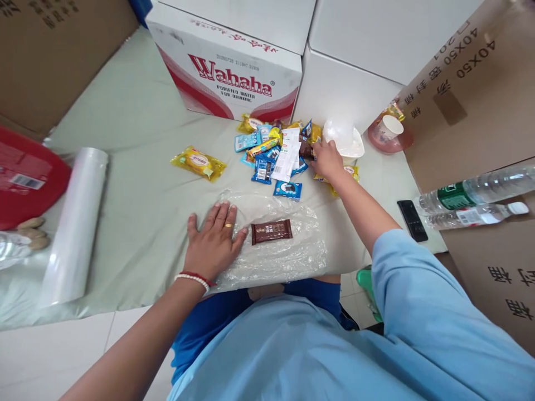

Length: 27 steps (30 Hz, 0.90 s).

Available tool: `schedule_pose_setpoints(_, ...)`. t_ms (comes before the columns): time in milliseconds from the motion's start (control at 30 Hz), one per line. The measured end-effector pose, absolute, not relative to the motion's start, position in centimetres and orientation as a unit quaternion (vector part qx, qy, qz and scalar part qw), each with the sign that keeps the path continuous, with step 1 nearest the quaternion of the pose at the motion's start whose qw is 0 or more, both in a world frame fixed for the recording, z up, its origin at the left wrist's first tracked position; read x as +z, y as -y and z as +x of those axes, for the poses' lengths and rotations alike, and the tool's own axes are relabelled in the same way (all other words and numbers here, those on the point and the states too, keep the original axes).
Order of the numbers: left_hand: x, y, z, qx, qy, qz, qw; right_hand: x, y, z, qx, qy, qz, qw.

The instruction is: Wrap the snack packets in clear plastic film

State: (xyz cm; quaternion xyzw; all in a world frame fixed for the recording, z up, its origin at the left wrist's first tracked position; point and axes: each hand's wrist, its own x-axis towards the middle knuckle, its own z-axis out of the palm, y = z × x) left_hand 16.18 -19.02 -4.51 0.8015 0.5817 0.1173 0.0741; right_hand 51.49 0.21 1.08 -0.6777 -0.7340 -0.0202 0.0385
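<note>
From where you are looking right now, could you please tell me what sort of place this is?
Possibly a makeshift worktable in a storeroom: wrapped snacks are heaped in front of a Wahaha water carton, and printed cardboard stands along the right side.

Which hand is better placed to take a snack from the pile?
Probably the right hand: its fingers are at the right side of the snack pile. The left hand lies farther off, by the clear plastic.
</note>
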Motion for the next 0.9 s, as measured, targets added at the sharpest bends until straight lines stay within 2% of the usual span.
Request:
schedule_pose_setpoints(367, -4.8, 19.0, 16.0, 0.119, -0.582, 0.801, 0.074, -0.7, -5.1, 53.0, 0.034, 0.789, -0.613, 0.024)
schedule_pose_setpoints(567, -4.7, 19.0, 16.0, 0.106, -0.583, 0.801, 0.08, 2.5, -0.9, 50.5, 0.054, 0.795, -0.585, 0.151)
schedule_pose_setpoints(633, -4.6, 19.0, 16.0, 0.104, -0.585, 0.801, 0.08, 4.2, 2.8, 48.9, 0.069, 0.809, -0.561, 0.16)
schedule_pose_setpoints(800, -4.4, 19.0, 16.0, 0.096, -0.582, 0.804, 0.075, 4.5, 13.0, 43.4, 0.202, 0.879, -0.432, 0.022)
schedule_pose_setpoints(900, -4.4, 19.1, 16.1, 0.098, -0.582, 0.804, 0.072, 2.8, 16.0, 40.7, 0.232, 0.877, -0.42, -0.011)
